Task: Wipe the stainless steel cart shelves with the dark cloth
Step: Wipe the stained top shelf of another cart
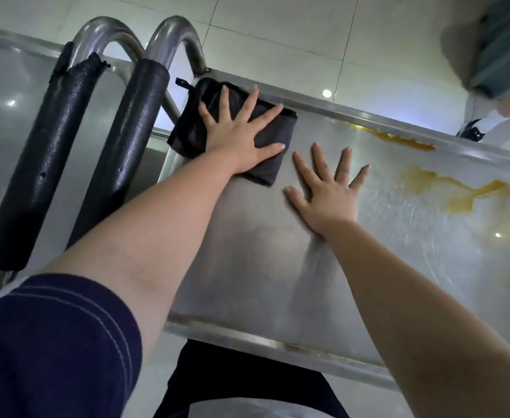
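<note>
The stainless steel cart's top shelf [262, 267] fills the middle of the head view. A folded dark cloth [272, 137] lies at its far left corner. My left hand [235, 137] presses flat on the cloth with fingers spread. My right hand [329, 191] rests flat on the bare steel just right of the cloth, fingers spread, holding nothing. Yellow-orange spills [422, 182] streak the shelf's right part and its far rim [398, 137].
Two cart handles wrapped in black foam [51, 164] rise at the left, beside a second steel cart [0, 146]. Another person's shoe and trouser leg [486, 86] stand on the tiled floor at the upper right. My own dark trousers show below the near rim [247, 336].
</note>
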A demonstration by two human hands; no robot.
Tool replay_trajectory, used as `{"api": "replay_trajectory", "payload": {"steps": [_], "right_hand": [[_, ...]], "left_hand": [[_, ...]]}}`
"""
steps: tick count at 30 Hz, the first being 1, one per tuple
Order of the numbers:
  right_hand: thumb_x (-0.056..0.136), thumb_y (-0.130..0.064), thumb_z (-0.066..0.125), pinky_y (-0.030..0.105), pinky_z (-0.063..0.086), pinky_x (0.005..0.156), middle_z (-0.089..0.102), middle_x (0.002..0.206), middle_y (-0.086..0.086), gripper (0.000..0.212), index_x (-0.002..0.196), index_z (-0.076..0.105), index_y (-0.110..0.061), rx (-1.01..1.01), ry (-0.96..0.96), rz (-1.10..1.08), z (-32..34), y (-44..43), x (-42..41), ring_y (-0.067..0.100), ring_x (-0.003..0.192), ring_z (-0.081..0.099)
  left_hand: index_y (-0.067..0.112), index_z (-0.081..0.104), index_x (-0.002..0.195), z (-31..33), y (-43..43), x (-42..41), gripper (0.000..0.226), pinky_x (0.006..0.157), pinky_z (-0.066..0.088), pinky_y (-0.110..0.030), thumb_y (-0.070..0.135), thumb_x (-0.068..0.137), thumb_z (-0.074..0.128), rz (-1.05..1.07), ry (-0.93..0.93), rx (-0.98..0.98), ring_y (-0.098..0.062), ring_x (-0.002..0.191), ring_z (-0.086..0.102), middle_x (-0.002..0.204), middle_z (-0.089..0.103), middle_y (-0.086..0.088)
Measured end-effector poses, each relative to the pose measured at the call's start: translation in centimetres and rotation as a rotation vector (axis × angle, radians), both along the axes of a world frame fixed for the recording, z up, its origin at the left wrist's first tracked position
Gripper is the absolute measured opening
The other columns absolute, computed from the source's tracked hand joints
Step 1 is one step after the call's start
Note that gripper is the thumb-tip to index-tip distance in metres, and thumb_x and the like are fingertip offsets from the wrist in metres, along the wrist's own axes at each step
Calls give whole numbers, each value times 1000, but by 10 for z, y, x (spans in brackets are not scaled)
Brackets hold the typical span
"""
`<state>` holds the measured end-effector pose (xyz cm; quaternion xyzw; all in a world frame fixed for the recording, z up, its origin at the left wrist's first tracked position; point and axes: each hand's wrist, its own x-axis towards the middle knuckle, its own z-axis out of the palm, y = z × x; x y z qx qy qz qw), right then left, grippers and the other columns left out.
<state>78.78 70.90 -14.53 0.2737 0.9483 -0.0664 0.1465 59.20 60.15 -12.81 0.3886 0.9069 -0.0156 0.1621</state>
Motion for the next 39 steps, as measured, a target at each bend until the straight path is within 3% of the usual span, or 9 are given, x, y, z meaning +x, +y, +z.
{"api": "replay_trajectory", "payload": {"steps": [6,11,15,18,23,31,39], "right_hand": [[88,-78,10,68,-12,112,-11,163,-21,67,148,-9,-57,-32,19,-52,1,2,-5,36,148,-21],[88,-78,9,70,-15,110,-11,163,-20,66,148,-8,-58,-37,-7,-37,2,3,-4,36,148,-20],[93,-70,16,74,-14,107,2,165,-11,65,154,8,-48,-41,41,18,5,-3,-2,38,150,-11],[93,-68,15,72,-12,110,-7,166,-7,67,154,1,-46,-74,-4,9,12,-22,5,38,149,-14],[92,-71,11,66,-10,114,-16,164,-3,68,152,-12,-48,-33,-46,77,9,-68,61,39,148,-19],[92,-71,7,66,-9,114,-13,165,-3,67,152,-10,-47,7,-13,92,3,-74,65,39,148,-18],[90,-72,1,65,-8,114,-13,165,-1,69,153,-12,-46,31,-3,86,0,-73,63,39,148,-19]], "left_hand": [[59,-3,148,-2,-51,48,77,108,0,-75,88,80,18,2,49,23,-43,148,-13,165,-13,8],[53,13,151,3,-159,146,78,105,8,-76,85,82,28,-26,72,55,-49,147,2,166,8,0],[54,3,151,-2,-202,193,80,102,8,-78,86,80,22,0,99,-46,-50,146,-1,166,1,0],[59,-11,146,-4,-205,195,81,104,2,-77,89,77,17,49,93,-52,-48,146,-10,165,-9,5],[58,8,149,-1,-211,202,80,107,4,-77,89,77,28,74,87,-3,-46,148,-6,166,-1,6],[56,6,151,-5,-221,220,81,105,4,-76,89,79,24,169,79,35,-46,148,-6,166,-3,4],[61,-7,146,-5,-101,100,79,106,-3,-77,91,77,20,152,31,32,-43,147,-18,164,-16,9]]}}
